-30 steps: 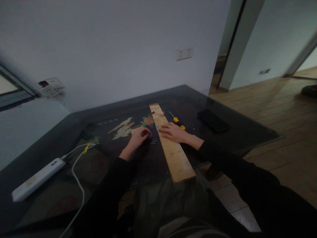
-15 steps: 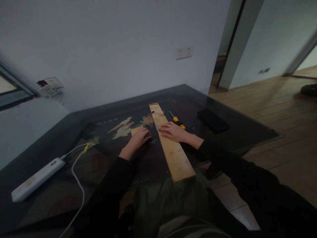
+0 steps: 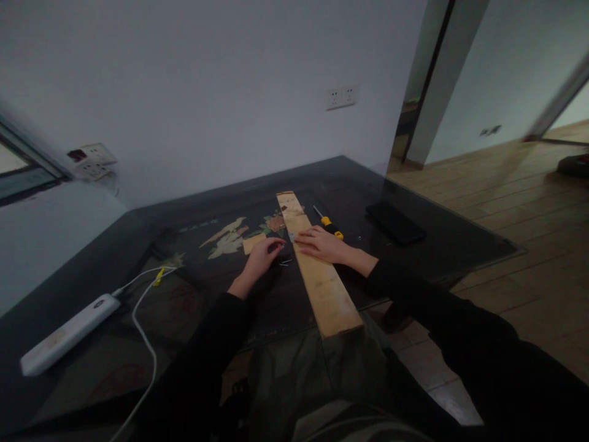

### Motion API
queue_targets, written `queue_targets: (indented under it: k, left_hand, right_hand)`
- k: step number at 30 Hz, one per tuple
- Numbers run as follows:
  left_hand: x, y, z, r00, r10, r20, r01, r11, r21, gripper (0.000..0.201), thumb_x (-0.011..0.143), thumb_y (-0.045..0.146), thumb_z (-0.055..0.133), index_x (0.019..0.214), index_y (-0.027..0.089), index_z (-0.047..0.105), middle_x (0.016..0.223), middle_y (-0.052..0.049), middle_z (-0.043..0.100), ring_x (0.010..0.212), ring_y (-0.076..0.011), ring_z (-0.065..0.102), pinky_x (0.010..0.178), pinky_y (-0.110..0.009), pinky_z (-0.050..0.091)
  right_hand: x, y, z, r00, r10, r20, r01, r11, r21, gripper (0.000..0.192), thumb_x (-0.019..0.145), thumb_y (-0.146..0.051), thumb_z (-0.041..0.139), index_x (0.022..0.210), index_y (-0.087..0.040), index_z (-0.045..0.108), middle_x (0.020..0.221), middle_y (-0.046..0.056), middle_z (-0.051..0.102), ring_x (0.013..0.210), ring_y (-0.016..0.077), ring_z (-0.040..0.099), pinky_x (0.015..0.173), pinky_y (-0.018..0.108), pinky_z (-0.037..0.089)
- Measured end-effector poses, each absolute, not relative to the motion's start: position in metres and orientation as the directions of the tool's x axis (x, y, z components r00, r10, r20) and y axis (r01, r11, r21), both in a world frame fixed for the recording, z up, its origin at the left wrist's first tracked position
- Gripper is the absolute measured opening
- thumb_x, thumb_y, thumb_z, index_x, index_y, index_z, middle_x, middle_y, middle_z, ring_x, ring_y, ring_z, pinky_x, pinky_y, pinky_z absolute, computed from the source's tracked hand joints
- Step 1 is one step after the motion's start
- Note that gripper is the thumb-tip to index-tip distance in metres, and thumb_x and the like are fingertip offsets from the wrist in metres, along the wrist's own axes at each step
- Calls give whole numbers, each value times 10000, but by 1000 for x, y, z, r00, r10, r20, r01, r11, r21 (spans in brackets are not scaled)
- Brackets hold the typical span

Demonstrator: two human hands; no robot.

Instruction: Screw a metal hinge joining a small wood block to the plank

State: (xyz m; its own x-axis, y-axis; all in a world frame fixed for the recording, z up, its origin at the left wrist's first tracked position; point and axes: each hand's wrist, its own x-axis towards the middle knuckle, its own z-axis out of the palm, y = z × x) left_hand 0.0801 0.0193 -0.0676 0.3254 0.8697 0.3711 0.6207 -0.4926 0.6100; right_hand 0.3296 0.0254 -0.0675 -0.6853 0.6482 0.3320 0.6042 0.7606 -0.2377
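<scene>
Right hand [image 3: 323, 244] first: we see it lying flat, fingers spread and relaxed, palm down on the long pale wooden plank [image 3: 317, 270], pinning it against the dark glass-topped counter [image 3: 138, 245]. It grips nothing; it only presses. It sits just as it did a second ago, so the plank is being held steady.

Left hand [image 3: 262, 256]: this is where the change is. A second ago its fingers were curled tight over the small dark screws [image 3: 284, 262] beside the plank; now the hand has slid a little nearer to us and its fingers reach forward, tips drawn together just above those screws. We judge it is picking through them or pinching one up, but the light is dim and we cannot tell whether anything sits between the fingertips.

The plank runs diagonally from the counter's far middle to its near edge, overhanging toward our lap. A small light wooden block [image 3: 254, 243], half hidden before by the left hand, now shows clear just beyond the knuckles.

Around: white power strip [image 3: 64, 334] with its white cable at the near left; flat black phone [image 3: 394, 223] to the far right; yellow-and-black-handled screwdriver [image 3: 328, 223] just beyond the right hand, untouched.
</scene>
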Motion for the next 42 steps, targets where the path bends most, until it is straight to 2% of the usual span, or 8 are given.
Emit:
queue_targets:
  k: [3, 7, 12, 17, 29, 39, 42]
  left_hand:
    - [88, 22, -68, 225, 889, 398, 548, -453, 703, 99, 820, 212, 657, 879, 208, 737, 870, -50, 752, 823, -212, 689, 797, -336, 539]
    - [104, 32, -69, 13, 902, 432, 373, -405, 835, 53, 780, 222, 705, 815, 185, 692, 860, -53, 742, 818, -198, 690, 796, -325, 552]
    - [130, 42, -71, -139, 913, 384, 200, -354, 914, 95, 739, 178, 728, 787, 172, 646, 809, -44, 712, 801, -184, 684, 814, -330, 553]
    - [139, 38, -73, -100, 924, 370, 150, -354, 923, 104, 742, 192, 727, 806, 170, 647, 825, -47, 710, 809, -181, 686, 808, -328, 555]
    - [124, 37, -81, -31, 937, 348, 279, -326, 903, 135, 749, 279, 746, 804, 166, 698, 841, -60, 756, 812, -198, 707, 829, -352, 572]
    - [126, 36, -85, 3, 930, 368, 306, -351, 885, 112, 750, 266, 728, 802, 171, 703, 834, -53, 741, 827, -201, 695, 809, -340, 555]
    - [126, 36, -85, 20, 927, 375, 317, -362, 877, 115, 761, 276, 717, 810, 173, 704, 836, -53, 739, 809, -199, 690, 787, -335, 550]
  right_hand:
    - [330, 27, -69, -689, 644, 333, 601, 764, -236, 504, 1010, -443, 437, 1381, -151, 614, 1367, 147, 628, 1183, 274, 520, 1067, 466, 419]
    - [329, 28, -70, -687, 638, 347, 600, 768, -225, 480, 1007, -430, 447, 1370, -169, 624, 1349, 153, 638, 1171, 274, 533, 1065, 492, 416]
    - [330, 26, -68, -694, 626, 355, 593, 777, -210, 483, 1010, -432, 440, 1370, -166, 621, 1338, 161, 640, 1162, 271, 546, 1057, 486, 421]
    - [329, 25, -67, -696, 631, 342, 598, 774, -210, 494, 1005, -439, 455, 1364, -143, 621, 1335, 165, 638, 1163, 271, 540, 1060, 472, 420]
    - [329, 22, -66, -658, 667, 350, 621, 743, -250, 489, 993, -445, 470, 1360, -163, 626, 1343, 182, 613, 1199, 287, 524, 1074, 501, 427]
    - [327, 21, -66, -665, 672, 326, 636, 738, -225, 505, 1000, -429, 462, 1365, -115, 615, 1352, 198, 606, 1209, 293, 522, 1074, 500, 421]
    - [328, 22, -67, -662, 665, 345, 628, 744, -229, 489, 996, -431, 474, 1359, -138, 622, 1340, 193, 613, 1212, 288, 526, 1070, 506, 423]
